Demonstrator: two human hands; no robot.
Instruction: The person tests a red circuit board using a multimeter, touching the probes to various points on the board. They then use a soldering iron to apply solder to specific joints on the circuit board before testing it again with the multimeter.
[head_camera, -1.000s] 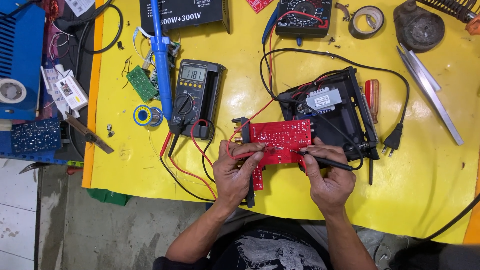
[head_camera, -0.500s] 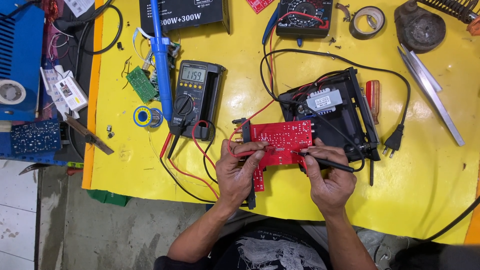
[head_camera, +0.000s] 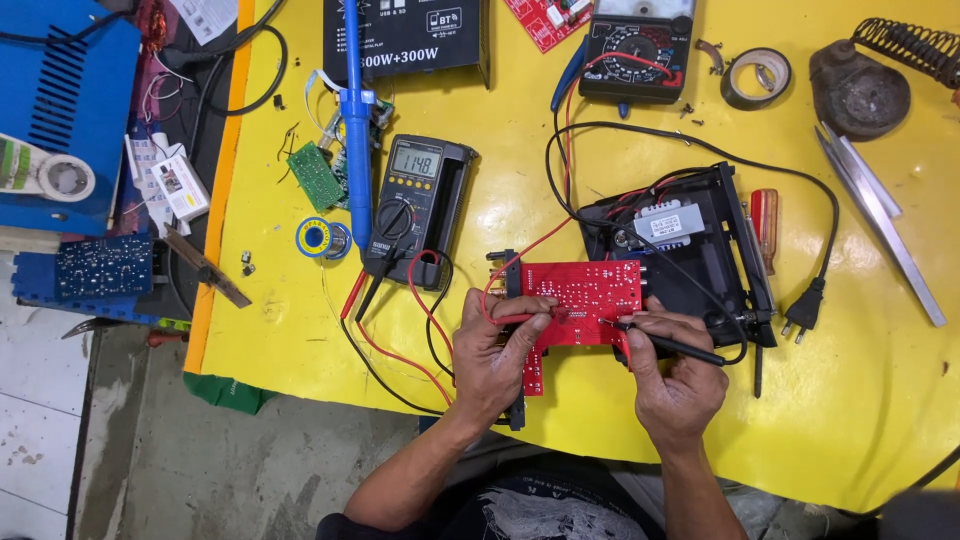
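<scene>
A red circuit board (head_camera: 580, 300) lies solder side up on the yellow table (head_camera: 880, 400). My left hand (head_camera: 495, 355) holds a red test probe (head_camera: 520, 318) with its tip on the board. My right hand (head_camera: 672, 372) holds a black test probe (head_camera: 668, 342), tip touching the board's right part. Red and black leads run left to a digital multimeter (head_camera: 415, 205) with a lit display. A black open chassis with a transformer (head_camera: 680, 250) sits just behind the board.
A blue soldering iron (head_camera: 355, 120), a solder spool (head_camera: 318, 238) and a small green board (head_camera: 318, 178) lie left of the meter. An analog meter (head_camera: 635, 45), tape roll (head_camera: 755, 78), iron stand (head_camera: 870, 85), red-handled screwdriver (head_camera: 765, 225) and mains plug (head_camera: 805, 310) are at the back and right.
Both hands stay on the red board with the probes; only slight shifts of the fingers show.
</scene>
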